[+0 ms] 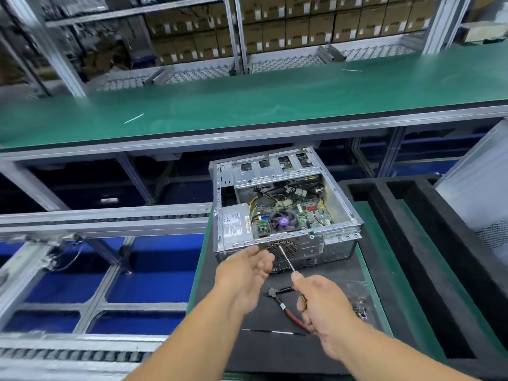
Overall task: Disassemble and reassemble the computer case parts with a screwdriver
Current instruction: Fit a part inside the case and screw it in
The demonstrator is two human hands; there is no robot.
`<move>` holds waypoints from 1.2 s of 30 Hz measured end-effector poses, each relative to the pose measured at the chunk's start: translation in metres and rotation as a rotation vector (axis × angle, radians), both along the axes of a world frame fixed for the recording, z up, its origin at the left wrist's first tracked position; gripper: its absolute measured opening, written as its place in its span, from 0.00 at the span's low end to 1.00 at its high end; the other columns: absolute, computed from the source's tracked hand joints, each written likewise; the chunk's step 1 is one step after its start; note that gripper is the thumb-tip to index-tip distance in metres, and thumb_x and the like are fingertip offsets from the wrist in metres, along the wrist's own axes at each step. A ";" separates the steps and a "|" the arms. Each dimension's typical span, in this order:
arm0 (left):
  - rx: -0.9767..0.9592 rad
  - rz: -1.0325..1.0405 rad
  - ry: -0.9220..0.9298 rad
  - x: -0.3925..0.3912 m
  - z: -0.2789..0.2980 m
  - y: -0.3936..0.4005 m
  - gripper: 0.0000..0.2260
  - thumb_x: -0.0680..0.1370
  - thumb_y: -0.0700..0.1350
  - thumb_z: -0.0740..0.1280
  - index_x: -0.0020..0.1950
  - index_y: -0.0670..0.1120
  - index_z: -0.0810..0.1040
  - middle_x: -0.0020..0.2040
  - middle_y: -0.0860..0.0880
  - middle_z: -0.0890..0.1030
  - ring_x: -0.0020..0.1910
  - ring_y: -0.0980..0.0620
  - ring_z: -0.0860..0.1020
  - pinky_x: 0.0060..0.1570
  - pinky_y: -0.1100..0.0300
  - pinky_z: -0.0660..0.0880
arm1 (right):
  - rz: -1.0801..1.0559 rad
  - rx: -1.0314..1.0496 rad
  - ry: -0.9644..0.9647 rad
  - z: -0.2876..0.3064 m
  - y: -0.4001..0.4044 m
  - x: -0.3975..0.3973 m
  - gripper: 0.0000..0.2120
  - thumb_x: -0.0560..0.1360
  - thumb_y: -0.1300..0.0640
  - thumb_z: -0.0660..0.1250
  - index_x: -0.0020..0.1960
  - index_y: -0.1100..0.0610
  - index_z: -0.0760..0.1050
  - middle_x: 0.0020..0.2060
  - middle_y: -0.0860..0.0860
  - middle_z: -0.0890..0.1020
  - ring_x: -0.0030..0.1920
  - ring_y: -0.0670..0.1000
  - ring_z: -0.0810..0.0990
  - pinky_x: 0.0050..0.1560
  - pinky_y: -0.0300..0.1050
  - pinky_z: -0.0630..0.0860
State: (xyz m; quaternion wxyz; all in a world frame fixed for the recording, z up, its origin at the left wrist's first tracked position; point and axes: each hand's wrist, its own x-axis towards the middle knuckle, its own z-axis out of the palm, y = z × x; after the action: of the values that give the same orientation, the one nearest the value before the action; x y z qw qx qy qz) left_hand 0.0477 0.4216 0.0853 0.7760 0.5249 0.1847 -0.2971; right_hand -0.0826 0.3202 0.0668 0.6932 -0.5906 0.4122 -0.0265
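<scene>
right hand (319, 301) grips screwdriver (286, 258), tip at rear fan grille of open computer case (283, 204); left hand (244, 273) beside grille, fingers relaxed, holding nothing visible.

Both forearms are bare from the lower edge of the view up to the wrists, with no sleeve showing. The left hand (244, 279) and the right hand (321, 306) wear no gloves. No watch, ring or band shows on either.
</scene>
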 end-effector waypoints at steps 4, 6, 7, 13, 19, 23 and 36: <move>0.083 0.029 0.020 -0.017 -0.013 0.009 0.09 0.86 0.37 0.55 0.56 0.40 0.75 0.35 0.43 0.83 0.26 0.51 0.80 0.23 0.62 0.71 | 0.091 -0.016 -0.025 -0.004 0.012 0.000 0.18 0.80 0.42 0.68 0.43 0.56 0.75 0.28 0.50 0.78 0.24 0.49 0.67 0.30 0.42 0.63; 0.127 0.008 0.015 -0.020 -0.014 0.012 0.09 0.86 0.38 0.56 0.55 0.42 0.76 0.30 0.46 0.80 0.23 0.53 0.76 0.22 0.63 0.66 | 0.140 -0.009 -0.036 -0.006 0.015 -0.003 0.18 0.80 0.42 0.68 0.42 0.55 0.74 0.28 0.51 0.78 0.24 0.50 0.67 0.30 0.43 0.64; 0.138 0.000 0.014 -0.021 -0.013 0.013 0.08 0.85 0.39 0.58 0.54 0.42 0.76 0.29 0.47 0.79 0.23 0.53 0.73 0.22 0.63 0.64 | 0.156 -0.011 -0.037 -0.005 0.016 -0.005 0.18 0.80 0.41 0.68 0.41 0.54 0.74 0.28 0.51 0.78 0.24 0.50 0.66 0.30 0.43 0.64; 0.073 -0.027 -0.051 -0.014 -0.009 0.013 0.05 0.83 0.41 0.66 0.48 0.43 0.78 0.35 0.47 0.81 0.27 0.56 0.74 0.24 0.65 0.65 | 0.190 -0.064 -0.063 0.001 0.015 -0.004 0.17 0.79 0.41 0.68 0.41 0.54 0.73 0.28 0.50 0.78 0.25 0.49 0.67 0.35 0.45 0.66; 0.001 -0.092 -0.007 -0.006 -0.011 0.010 0.14 0.81 0.46 0.69 0.37 0.45 0.87 0.40 0.48 0.83 0.28 0.58 0.72 0.26 0.65 0.63 | 0.185 -0.102 -0.060 0.001 0.015 -0.003 0.17 0.79 0.42 0.68 0.41 0.54 0.73 0.28 0.50 0.79 0.27 0.50 0.69 0.39 0.47 0.66; -0.013 -0.119 0.025 -0.004 -0.012 0.009 0.05 0.80 0.44 0.71 0.50 0.43 0.81 0.40 0.49 0.85 0.28 0.58 0.73 0.28 0.65 0.66 | 0.167 -0.103 -0.065 -0.002 0.015 -0.003 0.17 0.79 0.44 0.70 0.41 0.55 0.73 0.27 0.51 0.78 0.26 0.49 0.67 0.37 0.46 0.65; 0.185 -0.281 0.044 0.013 -0.023 0.005 0.10 0.76 0.48 0.76 0.43 0.43 0.80 0.34 0.50 0.81 0.26 0.58 0.71 0.24 0.66 0.66 | 0.131 -0.135 -0.013 -0.021 0.022 0.003 0.17 0.78 0.44 0.71 0.42 0.57 0.75 0.27 0.51 0.79 0.24 0.48 0.67 0.33 0.42 0.64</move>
State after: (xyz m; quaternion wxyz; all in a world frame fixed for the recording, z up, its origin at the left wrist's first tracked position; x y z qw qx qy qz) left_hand 0.0605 0.4264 0.0619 0.6709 0.6081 0.1528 -0.3960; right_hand -0.0794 0.3419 0.0461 0.6549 -0.6615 0.3653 -0.0127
